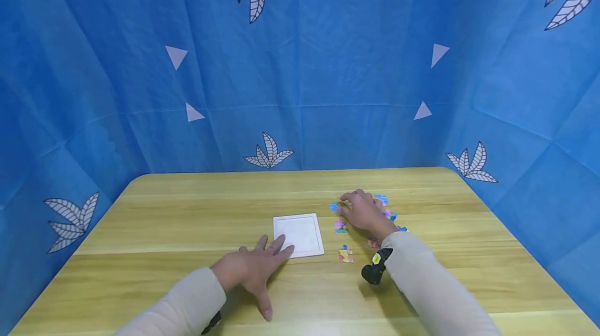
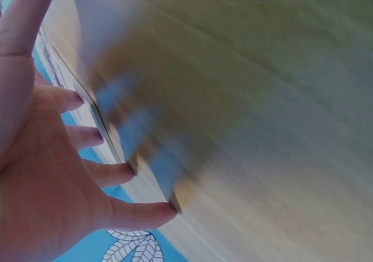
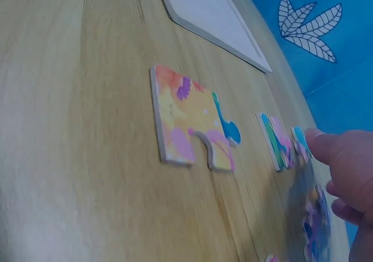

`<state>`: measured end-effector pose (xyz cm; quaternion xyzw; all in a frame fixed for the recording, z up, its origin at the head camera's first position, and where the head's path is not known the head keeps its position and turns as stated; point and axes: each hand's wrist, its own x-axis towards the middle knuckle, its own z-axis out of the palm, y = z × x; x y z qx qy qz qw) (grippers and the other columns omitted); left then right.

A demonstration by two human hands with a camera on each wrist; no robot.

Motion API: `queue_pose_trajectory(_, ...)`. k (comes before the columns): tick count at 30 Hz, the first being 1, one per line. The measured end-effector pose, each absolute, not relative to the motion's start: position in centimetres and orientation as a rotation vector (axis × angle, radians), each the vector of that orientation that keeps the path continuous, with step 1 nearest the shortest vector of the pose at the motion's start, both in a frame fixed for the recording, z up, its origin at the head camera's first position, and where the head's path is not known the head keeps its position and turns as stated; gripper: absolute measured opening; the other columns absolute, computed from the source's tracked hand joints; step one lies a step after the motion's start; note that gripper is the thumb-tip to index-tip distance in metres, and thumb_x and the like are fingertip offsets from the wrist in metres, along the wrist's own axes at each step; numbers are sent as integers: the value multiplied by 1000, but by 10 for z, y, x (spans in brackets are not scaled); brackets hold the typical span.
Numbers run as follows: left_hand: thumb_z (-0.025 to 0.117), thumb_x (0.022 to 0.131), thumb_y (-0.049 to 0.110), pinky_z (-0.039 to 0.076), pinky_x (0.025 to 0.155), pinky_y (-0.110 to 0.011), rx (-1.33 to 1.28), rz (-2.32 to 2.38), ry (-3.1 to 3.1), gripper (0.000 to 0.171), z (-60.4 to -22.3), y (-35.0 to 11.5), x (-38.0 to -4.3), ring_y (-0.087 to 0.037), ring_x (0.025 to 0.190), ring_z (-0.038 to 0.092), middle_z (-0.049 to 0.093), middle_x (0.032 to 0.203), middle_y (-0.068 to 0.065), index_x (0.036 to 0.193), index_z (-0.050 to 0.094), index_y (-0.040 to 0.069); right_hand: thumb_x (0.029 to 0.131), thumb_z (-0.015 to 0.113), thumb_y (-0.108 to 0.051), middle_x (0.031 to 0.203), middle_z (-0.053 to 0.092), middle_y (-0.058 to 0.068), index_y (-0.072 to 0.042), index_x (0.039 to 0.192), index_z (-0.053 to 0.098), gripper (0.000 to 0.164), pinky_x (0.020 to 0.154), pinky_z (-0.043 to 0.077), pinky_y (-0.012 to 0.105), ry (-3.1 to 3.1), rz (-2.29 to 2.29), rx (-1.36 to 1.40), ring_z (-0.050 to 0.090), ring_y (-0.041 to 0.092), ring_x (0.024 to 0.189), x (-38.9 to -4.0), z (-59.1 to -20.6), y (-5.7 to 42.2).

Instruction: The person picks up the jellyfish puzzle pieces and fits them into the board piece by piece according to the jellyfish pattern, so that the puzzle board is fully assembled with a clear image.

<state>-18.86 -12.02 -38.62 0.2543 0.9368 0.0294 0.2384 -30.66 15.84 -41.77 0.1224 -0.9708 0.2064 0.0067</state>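
A square white puzzle tray (image 1: 300, 236) with a raised rim lies on the table. My left hand (image 1: 257, 268) is spread beside it, fingertips at its near left edge; in the left wrist view the fingers (image 2: 143, 214) are straight. My right hand (image 1: 363, 211) is low over several colourful jigsaw pieces right of the tray. Its thumb and forefinger are around a blue jigsaw piece (image 1: 334, 207); whether they grip it is hidden. In the right wrist view the thumb is at that piece (image 3: 300, 142). A yellow-orange jigsaw piece (image 3: 189, 119) lies nearer, apart from the hand.
A pink and green jigsaw piece (image 1: 340, 226) lies between the tray and the right hand. Other pieces (image 1: 382, 199) lie behind and beside that hand, partly covered by it. The wooden table (image 1: 197, 211) ends at a blue curtain (image 1: 337, 75) with leaf prints.
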Motion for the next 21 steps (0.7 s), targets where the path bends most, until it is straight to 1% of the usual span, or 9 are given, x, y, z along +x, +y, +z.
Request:
queue_pose_trajectory(5, 84, 46, 54, 21, 99, -74, 681, 80, 2551, 132, -385, -119, -189, -42, 143, 4, 2, 160, -6, 152, 11, 27, 91, 60, -35, 126, 52, 16, -16, 127, 59, 41, 92, 25, 63, -3047, 629, 392, 43, 40, 115, -308, -419, 154)
queue_pose_trajectory(11, 84, 47, 54, 19, 99, -75, 686, 108, 2550, 131, -386, -122, -189, -41, 143, 3, 1, 160, -5, 152, 11, 28, 90, 62, -38, 124, 52, 13, -18, 126, 59, 41, 94, 25, 62, -3045, 593, 371, 44, 35, 112, -308, -421, 151)
queue_pose_trajectory(15, 83, 48, 55, 16, 99, -75, 701, 135, 2551, 130, -389, -125, -188, -41, 143, 1, 1, 160, -5, 152, 10, 29, 90, 61, -36, 121, 52, 13, -17, 124, 60, 39, 95, 23, 62, -3041, 597, 364, 44, 35, 112, -308, -423, 151)
queue_pose_trajectory(21, 83, 48, 56, 14, 99, -76, 717, 167, 2553, 130, -392, -127, -188, -42, 143, 1, 0, 160, -6, 152, 10, 30, 92, 59, -34, 118, 52, 12, -16, 118, 60, 31, 92, 25, 59, -3025, 589, 353, 44, 34, 108, -309, -428, 150)
